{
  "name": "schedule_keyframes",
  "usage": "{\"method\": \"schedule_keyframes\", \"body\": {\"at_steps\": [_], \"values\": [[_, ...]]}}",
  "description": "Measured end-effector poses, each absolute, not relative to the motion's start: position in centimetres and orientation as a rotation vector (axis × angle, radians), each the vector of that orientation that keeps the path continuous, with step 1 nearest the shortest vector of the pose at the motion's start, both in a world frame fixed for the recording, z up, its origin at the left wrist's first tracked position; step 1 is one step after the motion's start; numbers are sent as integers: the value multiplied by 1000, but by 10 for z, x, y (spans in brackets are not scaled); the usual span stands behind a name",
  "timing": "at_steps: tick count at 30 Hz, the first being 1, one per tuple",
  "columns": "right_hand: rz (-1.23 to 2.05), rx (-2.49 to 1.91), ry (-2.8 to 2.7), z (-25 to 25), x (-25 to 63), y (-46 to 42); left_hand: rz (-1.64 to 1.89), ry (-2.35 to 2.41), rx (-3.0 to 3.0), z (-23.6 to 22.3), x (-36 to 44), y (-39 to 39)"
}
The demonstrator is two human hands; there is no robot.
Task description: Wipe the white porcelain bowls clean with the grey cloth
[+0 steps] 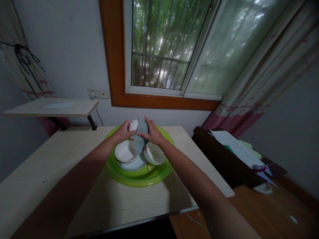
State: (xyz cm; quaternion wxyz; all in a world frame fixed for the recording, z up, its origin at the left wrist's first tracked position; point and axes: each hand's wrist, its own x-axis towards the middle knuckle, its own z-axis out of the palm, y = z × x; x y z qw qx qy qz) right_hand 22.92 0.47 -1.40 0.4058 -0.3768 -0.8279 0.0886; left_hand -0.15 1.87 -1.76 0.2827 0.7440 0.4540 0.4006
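Note:
My left hand is closed on a small white cup, tilted and partly hidden by the fingers. A grey-green cloth is gripped in my right hand; its upper part lies against the cup and its lower end hangs down. Both hands are above a bright green round tray. Below them, a white bowl rests on a white plate. To its right, another white bowl leans tilted, with a light wooden stick showing beside it.
The tray stands on a pale wooden table whose right edge ends near a dark cabinet with papers on it. A raised shelf is at the left rear. Behind are a wall and a barred window.

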Motion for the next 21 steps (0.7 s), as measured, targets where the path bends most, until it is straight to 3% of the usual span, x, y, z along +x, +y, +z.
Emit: {"method": "schedule_keyframes", "body": {"at_steps": [9, 21], "values": [[317, -1010, -1952, -15, 232, 9, 1136, 852, 1654, -11, 5, 9], [396, -1022, -1886, -20, 238, 16, 1187, 858, 1993, -13, 10, 13]]}}
